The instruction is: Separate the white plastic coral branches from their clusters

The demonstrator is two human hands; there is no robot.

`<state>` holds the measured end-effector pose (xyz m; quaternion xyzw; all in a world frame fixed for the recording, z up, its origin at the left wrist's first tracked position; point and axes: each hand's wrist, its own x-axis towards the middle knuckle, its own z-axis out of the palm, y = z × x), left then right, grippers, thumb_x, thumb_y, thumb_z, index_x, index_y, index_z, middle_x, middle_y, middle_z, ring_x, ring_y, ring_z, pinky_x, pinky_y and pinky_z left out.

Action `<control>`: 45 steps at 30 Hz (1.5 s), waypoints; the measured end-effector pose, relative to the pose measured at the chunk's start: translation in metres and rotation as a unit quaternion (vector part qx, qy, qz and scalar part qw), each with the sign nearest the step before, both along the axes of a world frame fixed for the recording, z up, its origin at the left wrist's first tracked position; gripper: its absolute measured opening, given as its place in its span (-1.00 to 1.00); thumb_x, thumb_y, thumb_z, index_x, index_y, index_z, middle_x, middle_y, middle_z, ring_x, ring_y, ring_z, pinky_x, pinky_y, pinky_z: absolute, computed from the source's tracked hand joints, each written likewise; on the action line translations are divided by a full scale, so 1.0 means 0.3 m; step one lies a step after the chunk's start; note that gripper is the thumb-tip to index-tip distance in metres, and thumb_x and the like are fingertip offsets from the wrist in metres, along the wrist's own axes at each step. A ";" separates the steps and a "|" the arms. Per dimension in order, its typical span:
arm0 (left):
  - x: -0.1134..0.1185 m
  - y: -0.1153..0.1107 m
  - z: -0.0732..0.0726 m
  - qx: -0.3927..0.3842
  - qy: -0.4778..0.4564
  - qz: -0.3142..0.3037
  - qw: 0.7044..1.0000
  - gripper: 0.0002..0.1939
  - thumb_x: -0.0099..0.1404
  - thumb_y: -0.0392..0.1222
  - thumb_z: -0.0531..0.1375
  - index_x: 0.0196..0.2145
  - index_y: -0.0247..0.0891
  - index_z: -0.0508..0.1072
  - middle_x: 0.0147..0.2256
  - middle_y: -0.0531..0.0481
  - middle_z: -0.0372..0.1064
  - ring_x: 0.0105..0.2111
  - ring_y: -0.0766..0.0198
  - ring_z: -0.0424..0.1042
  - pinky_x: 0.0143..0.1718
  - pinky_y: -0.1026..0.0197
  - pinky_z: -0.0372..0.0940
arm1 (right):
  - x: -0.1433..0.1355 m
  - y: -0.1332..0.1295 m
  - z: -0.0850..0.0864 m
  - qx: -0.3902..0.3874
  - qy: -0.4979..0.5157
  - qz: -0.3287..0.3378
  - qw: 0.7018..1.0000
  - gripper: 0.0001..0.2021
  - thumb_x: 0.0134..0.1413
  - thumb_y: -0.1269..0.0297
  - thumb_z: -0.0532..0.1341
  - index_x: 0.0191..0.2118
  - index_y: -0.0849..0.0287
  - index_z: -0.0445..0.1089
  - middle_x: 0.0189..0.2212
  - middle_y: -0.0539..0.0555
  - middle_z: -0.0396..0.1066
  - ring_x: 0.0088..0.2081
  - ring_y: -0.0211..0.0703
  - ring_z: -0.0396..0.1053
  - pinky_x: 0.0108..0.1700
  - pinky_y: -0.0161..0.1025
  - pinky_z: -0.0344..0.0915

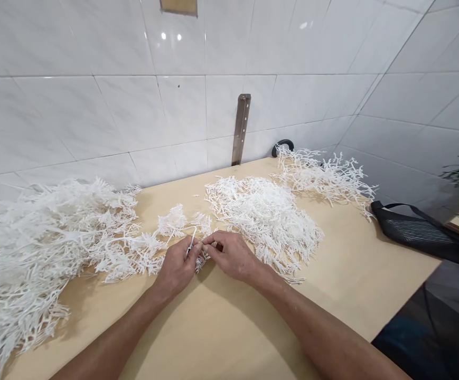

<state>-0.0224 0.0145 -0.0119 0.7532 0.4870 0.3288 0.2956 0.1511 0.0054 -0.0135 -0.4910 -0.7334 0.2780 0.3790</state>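
Note:
Near the middle of the table, my left hand (178, 265) is closed in a pinch round a thin white branching sprig (194, 233), which looks like plastic. Part of its stem sticks up above the fingers. Close against it, my right hand (234, 255) also pinches, thumb to forefinger, at the same sprig; the exact spot is hidden by the fingertips. A small dark bit shows at the left fingers, too small to name. Just beyond my hands lie small loose white sprigs (172, 220). Right of them spreads a flat pile of short white pieces (267, 211).
A large heap of white branched sprigs (43, 237) covers the table's left side. More long sprigs (328, 177) lie at the back right, by a black ring-shaped object (282, 146). A black mesh bag (419, 235) hangs over the right edge. A metal bracket (241, 129) stands against the tiled wall.

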 end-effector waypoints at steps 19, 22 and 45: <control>-0.002 -0.003 -0.008 -0.020 -0.014 0.007 1.000 -0.64 0.40 0.03 0.01 -0.48 -0.21 0.25 -0.53 0.09 0.21 -0.48 0.27 0.20 -0.40 0.22 0.11 | -0.005 -0.013 0.004 0.046 -0.016 -0.015 0.999 -0.87 0.17 0.45 0.19 -0.26 0.18 0.50 -0.37 0.05 0.47 -0.37 -0.22 0.37 -0.31 -0.28 0.25; -0.003 -0.003 -0.009 -0.020 -0.008 0.011 1.000 -0.65 0.40 0.02 0.00 -0.48 -0.21 0.24 -0.52 0.09 0.18 -0.47 0.27 0.19 -0.39 0.22 0.11 | -0.003 -0.013 0.001 0.048 -0.026 -0.013 0.998 -0.87 0.18 0.45 0.18 -0.26 0.17 0.49 -0.37 0.05 0.46 -0.36 -0.21 0.37 -0.28 -0.27 0.26; -0.005 -0.007 0.003 -0.075 -0.132 0.012 0.988 -0.69 0.33 0.02 0.13 -0.41 -0.26 0.42 -0.47 0.07 0.34 -0.47 0.32 0.26 -0.39 0.28 0.17 | 0.178 0.074 0.042 0.252 -0.085 -0.337 0.903 -0.98 0.13 0.37 0.20 -0.30 0.19 0.37 -0.35 0.10 0.42 -0.54 -0.23 0.27 -0.34 -0.18 0.28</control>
